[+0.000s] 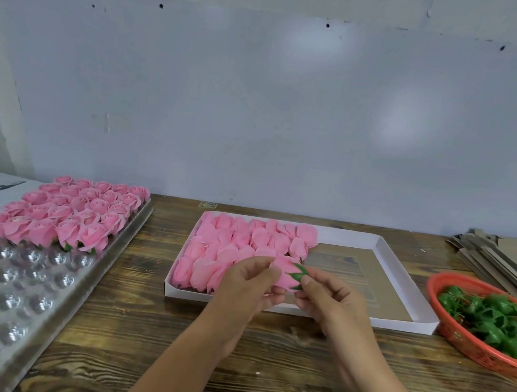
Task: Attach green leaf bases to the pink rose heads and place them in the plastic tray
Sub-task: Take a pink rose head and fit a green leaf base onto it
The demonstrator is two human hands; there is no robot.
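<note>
Both hands, left and right, grip one pink rose head with its green leaf base. They hide part of the white cardboard box. Clear plastic tray lies left, red basket right.

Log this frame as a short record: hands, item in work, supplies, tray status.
left hand: left hand grips the pink rose head
right hand: right hand pinches the green leaf base against that rose
rose supply: white box, rose heads filling its left part
leaf supply: red basket on the right, holding green leaf bases
plastic tray: plastic tray on the left, far rows hold finished roses, near cups empty
</note>
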